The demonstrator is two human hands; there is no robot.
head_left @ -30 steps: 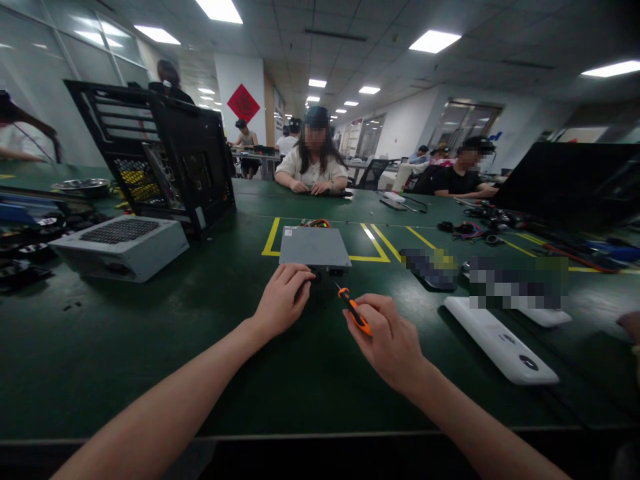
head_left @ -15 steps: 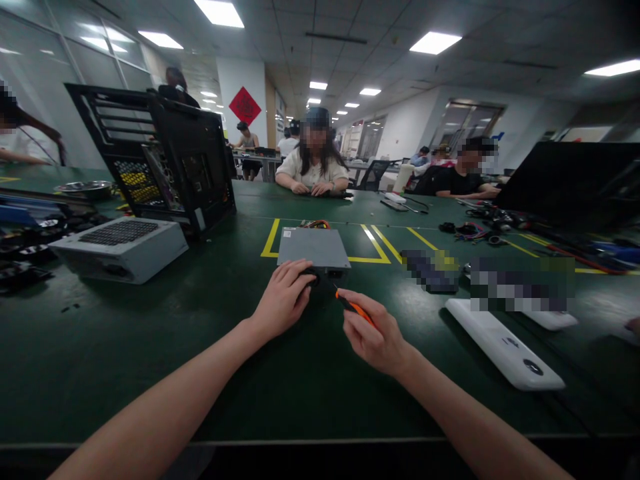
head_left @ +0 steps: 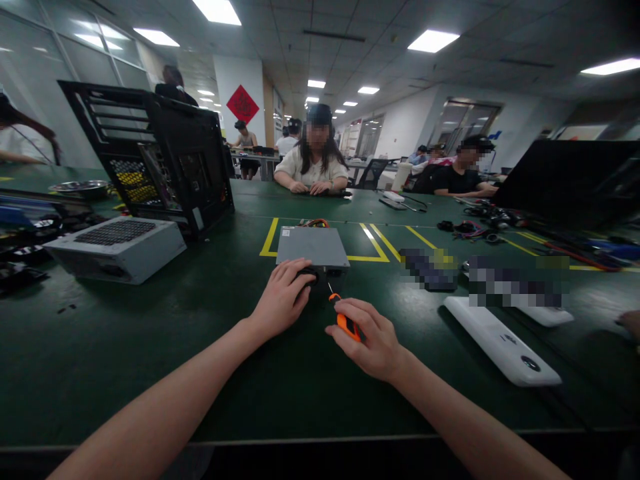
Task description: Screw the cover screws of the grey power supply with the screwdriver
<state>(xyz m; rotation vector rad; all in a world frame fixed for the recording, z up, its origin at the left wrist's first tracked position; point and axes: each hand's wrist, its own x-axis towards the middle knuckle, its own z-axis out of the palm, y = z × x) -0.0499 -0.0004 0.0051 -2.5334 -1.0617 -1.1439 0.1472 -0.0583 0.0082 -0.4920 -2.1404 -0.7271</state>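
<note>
The grey metal box (head_left: 313,245), which looks like a power supply, lies flat mid-table, well in from the table's (head_left: 250,400) near edge and partly inside a yellow tape outline (head_left: 269,239). Coloured wires (head_left: 320,223) show behind its far edge. The left hand (head_left: 283,297) rests at the box's near left corner, fingers curled by a dark rounded part (head_left: 309,276); in that shadow I cannot tell whether they pinch it or merely lie against it. The right hand (head_left: 370,337) has its fingers closed around an orange-and-black screwdriver (head_left: 349,327), tip pointing at the shadowed near face.

The step in hand appears to be screwdriver work on that face; the next move would call for a steady box and a tip lined up squarely.

Further out, a second metal box (head_left: 117,247) stands to the left, before a tilted black computer case (head_left: 175,160). A white device (head_left: 505,343) lies toward the table's near right corner. The box's white label (head_left: 286,233), the white device's dark mark and the red diamond sign (head_left: 243,105) on the pillar all carry nothing I can read.
</note>
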